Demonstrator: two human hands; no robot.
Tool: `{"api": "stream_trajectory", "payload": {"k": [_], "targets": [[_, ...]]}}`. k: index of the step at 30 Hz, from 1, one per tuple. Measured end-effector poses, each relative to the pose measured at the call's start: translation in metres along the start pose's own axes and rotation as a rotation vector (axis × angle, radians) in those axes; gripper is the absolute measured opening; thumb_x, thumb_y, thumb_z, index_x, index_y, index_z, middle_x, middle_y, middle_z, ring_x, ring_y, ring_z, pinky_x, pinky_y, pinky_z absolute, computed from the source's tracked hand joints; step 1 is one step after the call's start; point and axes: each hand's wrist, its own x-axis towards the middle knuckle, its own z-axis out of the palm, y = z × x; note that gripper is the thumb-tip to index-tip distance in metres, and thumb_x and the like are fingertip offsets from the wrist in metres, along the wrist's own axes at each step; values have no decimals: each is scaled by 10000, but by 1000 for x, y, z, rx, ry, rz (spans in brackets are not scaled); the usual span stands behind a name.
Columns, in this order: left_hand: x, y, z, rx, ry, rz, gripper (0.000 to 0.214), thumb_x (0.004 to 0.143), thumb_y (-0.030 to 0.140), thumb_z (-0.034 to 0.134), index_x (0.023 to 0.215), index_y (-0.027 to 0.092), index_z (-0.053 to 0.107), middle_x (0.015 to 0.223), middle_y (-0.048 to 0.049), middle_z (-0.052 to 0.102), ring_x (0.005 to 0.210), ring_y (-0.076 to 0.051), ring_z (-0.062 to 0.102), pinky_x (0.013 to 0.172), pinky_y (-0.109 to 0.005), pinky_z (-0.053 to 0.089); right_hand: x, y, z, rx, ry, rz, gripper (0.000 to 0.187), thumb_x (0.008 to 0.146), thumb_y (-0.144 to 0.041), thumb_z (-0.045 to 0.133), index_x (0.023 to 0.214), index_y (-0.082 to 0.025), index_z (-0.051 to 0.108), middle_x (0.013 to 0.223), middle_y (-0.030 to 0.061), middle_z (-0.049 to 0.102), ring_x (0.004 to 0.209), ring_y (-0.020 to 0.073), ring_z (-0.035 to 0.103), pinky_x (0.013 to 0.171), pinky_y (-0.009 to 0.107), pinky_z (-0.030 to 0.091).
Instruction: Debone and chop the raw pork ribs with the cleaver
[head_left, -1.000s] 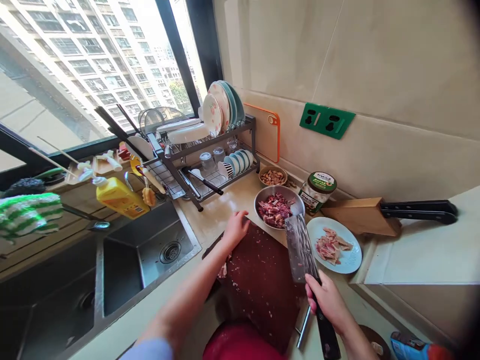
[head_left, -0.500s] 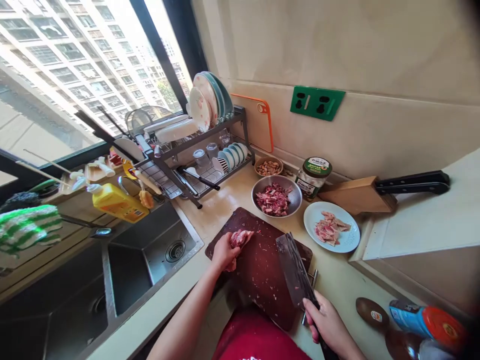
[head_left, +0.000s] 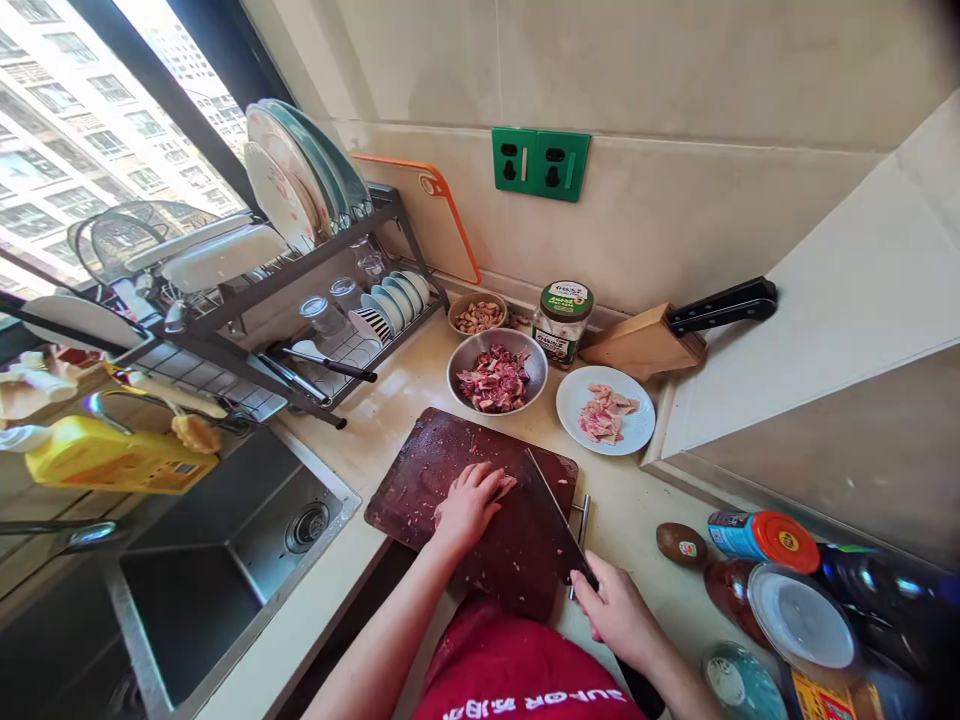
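Note:
A dark red-brown cutting board lies on the counter in front of me, with small meat scraps on it. My left hand presses down over a piece of raw meat, mostly hidden beneath the fingers. Gripped by its dark handle in my right hand is a cleaver, its blade over the board just right of the meat. Beyond the board stands a metal bowl of cut red meat. To its right, a white plate carries paler meat pieces.
A dish rack and a sink flank the board on the left. Behind are a small bowl of brown pieces, a lidded jar and a knife block. A kiwi-like brown fruit and several containers sit at right.
My view has turned to the right. The left hand with the meat has moved right, towards the board's middle. The cleaver has turned from blade flat to more edge-on, closer to the meat.

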Motion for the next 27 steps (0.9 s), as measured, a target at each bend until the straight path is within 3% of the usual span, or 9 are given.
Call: {"api": "stream_trajectory", "payload": {"k": [3, 7, 13, 17, 21, 27], "targets": [[-7, 3, 11, 24, 103, 54, 260, 838, 198, 468, 1073, 260, 561, 1077, -53, 553, 1073, -208, 464, 952, -421, 394, 0, -4, 1, -93, 0, -41, 253, 849, -354, 286, 808, -198, 482, 456, -85, 413, 366, 86, 453, 387, 186, 281], [-23, -4, 24, 77, 243, 144, 270, 851, 191, 451, 1081, 262, 572, 1047, -52, 554, 1062, -211, 473, 1012, -485, 337, 0, -4, -3, -275, 76, -128, 246, 844, -321, 313, 763, -195, 509, 548, -28, 525, 499, 110, 488, 489, 215, 303], [-25, -9, 29, 87, 352, 148, 209, 859, 232, 451, 980, 229, 621, 925, -46, 558, 935, -176, 523, 996, -486, 360, -6, -10, -5, -371, 102, -136, 281, 875, -311, 274, 762, -197, 505, 637, 18, 598, 540, 123, 507, 505, 227, 285], [-24, -8, 29, 151, 330, 118, 205, 839, 231, 492, 989, 261, 628, 935, -44, 594, 960, -196, 509, 994, -485, 331, -3, -16, 2, -488, 101, -153, 230, 878, -243, 292, 822, -209, 512, 706, 23, 634, 615, 133, 573, 532, 227, 291], [-21, -6, 25, 204, 228, 0, 260, 830, 294, 506, 1075, 270, 590, 1060, -65, 600, 1021, -240, 480, 855, -409, 409, 7, -23, 15, -584, 132, -58, 212, 884, -199, 289, 859, -202, 500, 710, 35, 648, 610, 136, 596, 519, 232, 270], [-7, -4, 16, 141, 39, -138, 264, 849, 341, 458, 1075, 251, 562, 1122, -60, 582, 1024, -235, 470, 821, -386, 401, 16, -35, 21, -412, 100, -68, 211, 891, -209, 296, 811, -184, 490, 723, 46, 645, 641, 131, 597, 545, 220, 314]]}}
